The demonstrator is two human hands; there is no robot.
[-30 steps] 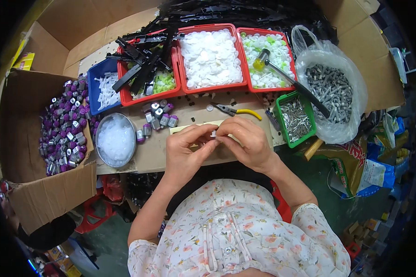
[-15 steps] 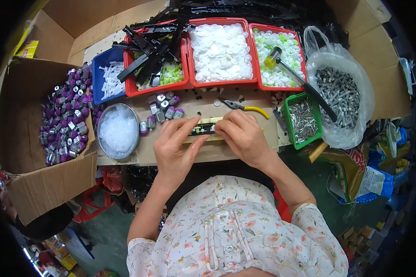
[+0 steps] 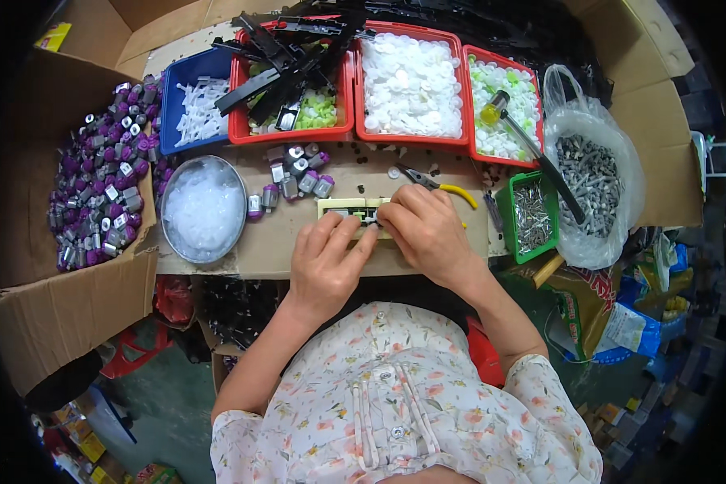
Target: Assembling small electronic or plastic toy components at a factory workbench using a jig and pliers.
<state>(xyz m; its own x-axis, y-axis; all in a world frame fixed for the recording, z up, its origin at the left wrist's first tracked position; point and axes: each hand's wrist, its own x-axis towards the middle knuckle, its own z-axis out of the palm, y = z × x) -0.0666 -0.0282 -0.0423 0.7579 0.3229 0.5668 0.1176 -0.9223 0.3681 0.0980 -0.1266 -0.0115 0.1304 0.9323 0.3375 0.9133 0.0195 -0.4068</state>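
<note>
A cream-coloured block-like holder [image 3: 329, 205] lies on the cardboard-covered table in front of me. In it sits a narrow black plastic part [image 3: 368, 214] with small white, grey and green pieces inside. My left hand [image 3: 328, 266] is at its near left side, fingers and thumb closed in on the black part's near edge. Over the right end, my right hand [image 3: 430, 234] pinches with thumb and fingertips; what lies between them is hidden. Pliers [image 3: 448, 190] with yellow-and-black handles lie just beyond the right hand.
Purple-and-grey motors [image 3: 298, 173] lie left of the holder, near a bowl [image 3: 169, 234] of clear greasy-looking material. Red bins [image 3: 411, 139] of white discs, a blue bin [image 3: 169, 109], a green basket [image 3: 508, 218] of metal pins and a bag [image 3: 637, 185] of grey screw-like pieces surround the space. A hammer [image 3: 552, 173] rests across containers.
The view has shifted slightly. My left hand has drawn back toward me and right, its fingers lower on the holder, uncovering its left end. The right hand keeps its pinch at the right end.
</note>
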